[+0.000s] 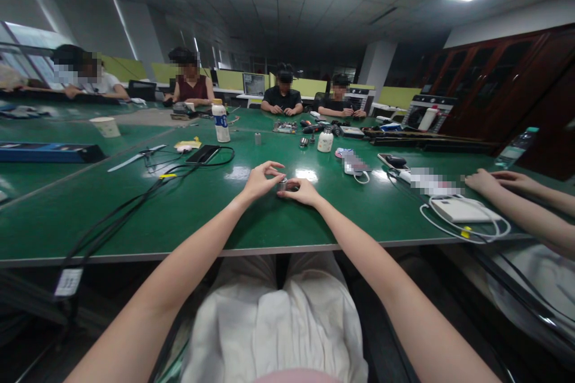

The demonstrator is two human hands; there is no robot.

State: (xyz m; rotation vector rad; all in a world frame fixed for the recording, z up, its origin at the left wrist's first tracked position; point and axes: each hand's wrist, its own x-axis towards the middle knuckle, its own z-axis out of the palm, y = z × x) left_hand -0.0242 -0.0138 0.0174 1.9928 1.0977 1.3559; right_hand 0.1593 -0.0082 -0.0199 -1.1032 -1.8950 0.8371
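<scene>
A small grey metal cylinder (pixel 282 185) stands upright on the green table in front of me. My right hand (pixel 303 192) closes on its side, thumb at the near side and fingers behind. Over its top edge is my left hand (pixel 264 181); the thumb tip is at the rim, touching or very close. Its index finger arches above with a visible gap, and I make out nothing held there. A second metal cylinder (pixel 257 138) stands farther back on the table.
Black cables (pixel 135 206) and a phone (pixel 203 155) lie left, near a milk bottle (pixel 220 122). A white jar (pixel 325 140) stands ahead. To the right are a white power bank (pixel 467 210) with a cable and a neighbour's hands (pixel 494 181). Several people sit across the table.
</scene>
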